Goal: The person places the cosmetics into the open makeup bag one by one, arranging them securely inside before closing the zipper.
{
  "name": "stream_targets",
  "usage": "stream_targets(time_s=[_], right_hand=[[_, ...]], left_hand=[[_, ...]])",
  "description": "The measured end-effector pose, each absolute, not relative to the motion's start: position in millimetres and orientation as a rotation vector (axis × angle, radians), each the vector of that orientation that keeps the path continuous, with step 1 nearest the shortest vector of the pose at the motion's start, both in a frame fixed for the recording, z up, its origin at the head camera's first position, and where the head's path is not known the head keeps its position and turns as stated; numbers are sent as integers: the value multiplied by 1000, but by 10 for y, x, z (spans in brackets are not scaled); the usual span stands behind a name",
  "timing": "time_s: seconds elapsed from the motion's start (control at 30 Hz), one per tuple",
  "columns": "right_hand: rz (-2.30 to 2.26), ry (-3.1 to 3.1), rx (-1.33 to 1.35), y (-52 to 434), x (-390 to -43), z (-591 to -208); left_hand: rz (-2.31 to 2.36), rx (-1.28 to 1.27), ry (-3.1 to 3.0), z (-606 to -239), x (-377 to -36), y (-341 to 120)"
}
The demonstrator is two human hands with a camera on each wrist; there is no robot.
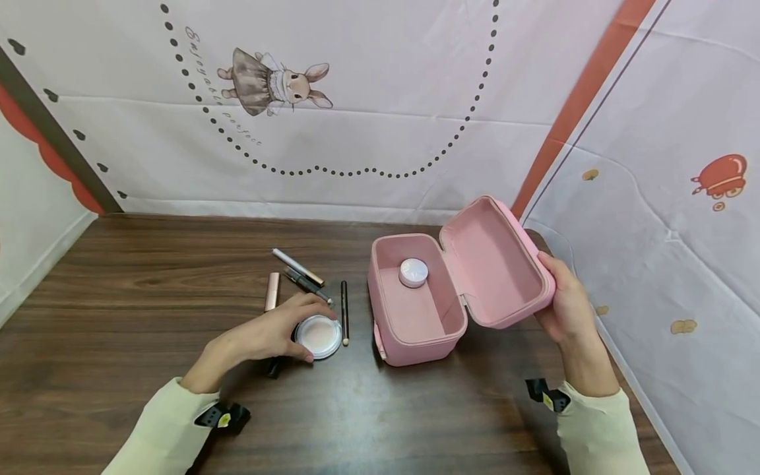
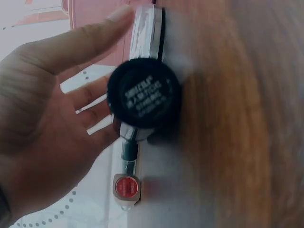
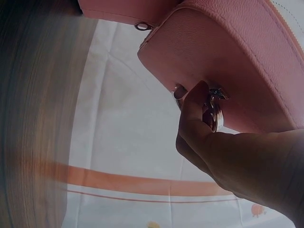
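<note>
On the table, my left hand (image 1: 276, 333) curls round a round powder compact (image 1: 318, 336) with a clear rim, thumb at its near edge and fingers at its far edge. In the left wrist view, the compact (image 2: 145, 33) stands edge-on by the thumb, behind the printed end of a black tube (image 2: 145, 92). My right hand (image 1: 564, 300) holds up the lid (image 1: 495, 264) of a pink makeup case (image 1: 410, 353). From the right wrist, its fingers hook through a shiny metal handle (image 3: 216, 114) on the lid. Inside the case lies a small white round jar (image 1: 413, 272).
Beyond the left hand lie a rose-gold tube (image 1: 272, 290), a white pen (image 1: 297, 266) and a dark pen (image 1: 309, 286). A slim dark pencil (image 1: 345, 313) lies between compact and case. Printed cloth (image 1: 380, 79) hangs behind and to the right of the table.
</note>
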State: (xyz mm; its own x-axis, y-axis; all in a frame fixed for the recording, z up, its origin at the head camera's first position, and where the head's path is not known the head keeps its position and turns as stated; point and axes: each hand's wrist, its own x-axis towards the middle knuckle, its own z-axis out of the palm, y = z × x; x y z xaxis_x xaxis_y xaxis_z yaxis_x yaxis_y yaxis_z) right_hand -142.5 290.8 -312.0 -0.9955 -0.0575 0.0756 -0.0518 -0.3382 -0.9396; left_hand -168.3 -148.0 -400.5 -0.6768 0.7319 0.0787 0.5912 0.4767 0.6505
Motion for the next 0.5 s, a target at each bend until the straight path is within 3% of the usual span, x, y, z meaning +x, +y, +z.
stream_targets(time_s=[0.5], right_hand=[[-2539,1851,-142,2898,-1416,-3120]], left_hand=[[963,1082,2530,-4127,-1689,-1484]])
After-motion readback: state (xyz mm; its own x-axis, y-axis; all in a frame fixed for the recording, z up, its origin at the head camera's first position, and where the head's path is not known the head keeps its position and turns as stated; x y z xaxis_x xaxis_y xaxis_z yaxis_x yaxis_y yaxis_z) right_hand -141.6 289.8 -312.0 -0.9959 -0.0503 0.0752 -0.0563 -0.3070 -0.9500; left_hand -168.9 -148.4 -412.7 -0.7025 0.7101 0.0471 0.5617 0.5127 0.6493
